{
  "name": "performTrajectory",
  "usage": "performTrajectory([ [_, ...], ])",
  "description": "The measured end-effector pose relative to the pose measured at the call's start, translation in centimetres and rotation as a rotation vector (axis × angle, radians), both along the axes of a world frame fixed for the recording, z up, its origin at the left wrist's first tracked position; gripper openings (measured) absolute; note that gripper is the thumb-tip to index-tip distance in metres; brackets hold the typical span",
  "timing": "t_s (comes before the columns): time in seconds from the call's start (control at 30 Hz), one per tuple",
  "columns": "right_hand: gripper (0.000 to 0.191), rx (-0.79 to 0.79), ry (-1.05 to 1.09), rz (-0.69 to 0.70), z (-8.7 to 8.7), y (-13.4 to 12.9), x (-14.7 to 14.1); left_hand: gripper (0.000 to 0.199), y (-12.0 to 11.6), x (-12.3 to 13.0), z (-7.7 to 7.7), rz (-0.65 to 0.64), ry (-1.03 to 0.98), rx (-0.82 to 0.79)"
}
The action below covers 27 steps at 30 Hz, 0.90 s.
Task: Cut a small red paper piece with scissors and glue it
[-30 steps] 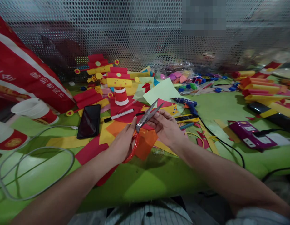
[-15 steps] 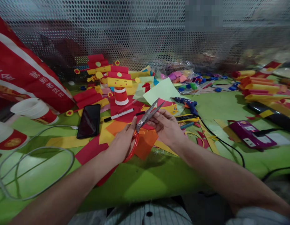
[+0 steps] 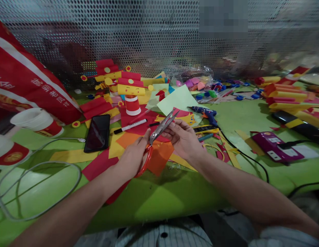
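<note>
My left hand [image 3: 135, 154] is wrapped round the red handles of a pair of scissors [image 3: 163, 127], whose blades point up and to the right, slightly parted. Beside the blades, my right hand [image 3: 183, 139] is closed in a pinch; a small red piece seems to show near its fingertips, too small to make out. Orange paper [image 3: 160, 159] lies under the hands, with red paper [image 3: 100, 166] to the left. Behind them are a white marker [image 3: 135, 126] and a paper cup figure [image 3: 132, 91] with a yellow face and red hat.
A black phone [image 3: 97, 133], white cups [image 3: 37, 121] and a looped cable [image 3: 79, 175] are on the left. A blue glue gun [image 3: 207, 114] with a black cord lies right of centre, a purple power block [image 3: 277, 147] farther right. A perforated metal screen [image 3: 159, 37] stands behind.
The scissor blades have closed somewhat, leaving a narrower gap between them. Both hands stay in nearly the same place.
</note>
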State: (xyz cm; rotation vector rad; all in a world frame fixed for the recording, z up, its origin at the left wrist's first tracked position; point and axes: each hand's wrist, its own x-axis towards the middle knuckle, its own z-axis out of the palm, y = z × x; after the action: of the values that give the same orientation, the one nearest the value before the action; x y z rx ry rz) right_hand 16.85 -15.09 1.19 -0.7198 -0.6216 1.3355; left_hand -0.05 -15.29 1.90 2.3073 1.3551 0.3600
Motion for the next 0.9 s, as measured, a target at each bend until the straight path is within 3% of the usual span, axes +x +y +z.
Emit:
performTrajectory([
  [0.27,0.025,-0.027,-0.058,0.004,0.3,0.0,0.2,0.045,0.4,-0.4,-1.4,0.008,-0.358,0.019],
  [0.43,0.026,-0.165,-0.279,0.246,0.7,-0.3,0.2,0.042,0.0,0.0,-0.5,0.141,-0.555,-0.014],
  [0.6,0.016,-0.221,-0.459,0.509,0.6,-0.7,0.0,0.040,0.1,0.6,0.7,0.137,-0.741,-0.147],
  [0.9,0.013,-0.203,-0.494,0.571,0.5,-0.8,-0.1,0.037,0.4,0.4,0.1,0.115,-0.787,-0.244],
])
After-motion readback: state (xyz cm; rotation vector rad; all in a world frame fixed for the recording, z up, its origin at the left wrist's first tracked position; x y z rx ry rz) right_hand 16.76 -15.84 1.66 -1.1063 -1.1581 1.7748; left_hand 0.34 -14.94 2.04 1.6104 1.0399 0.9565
